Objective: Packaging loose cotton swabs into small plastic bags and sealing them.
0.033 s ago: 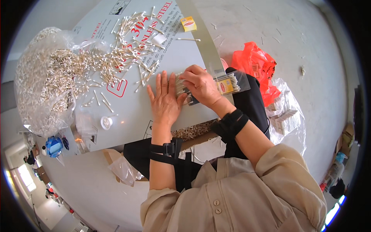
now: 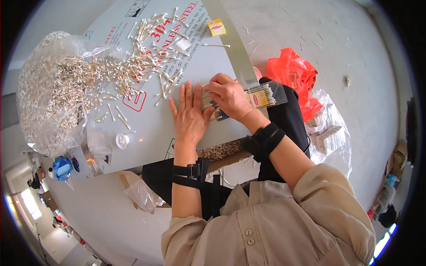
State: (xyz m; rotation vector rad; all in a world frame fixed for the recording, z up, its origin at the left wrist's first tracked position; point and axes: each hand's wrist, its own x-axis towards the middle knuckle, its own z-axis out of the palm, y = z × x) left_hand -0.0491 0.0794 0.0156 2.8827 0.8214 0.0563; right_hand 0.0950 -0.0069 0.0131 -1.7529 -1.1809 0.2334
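Observation:
My left hand (image 2: 191, 114) lies flat on the steel-grey table, fingers stretched out, its thumb against a row of cotton swabs (image 2: 207, 101). Over that row my right hand (image 2: 228, 98) is bent, fingertips pinched together beside the left fingers; what is between them is hidden. Right of it, a clear flat bag of cotton swabs (image 2: 269, 94) with a yellow label card (image 2: 258, 98) reaches over the table edge toward my leg. Loose cotton swabs (image 2: 128, 80) are heaped at the far left, spilling from a large clear plastic bag (image 2: 33, 97).
Near the table's far right edge lies a yellow card (image 2: 216, 27). A small white round container (image 2: 122, 141) stands at the left. Below the table edge is a box of swabs (image 2: 224, 150). A red plastic bag (image 2: 290, 68) and a clear bag of white packs (image 2: 328, 139) are at right.
My right hand has shifted very slightly to the left over the swabs. My left hand has stayed in place.

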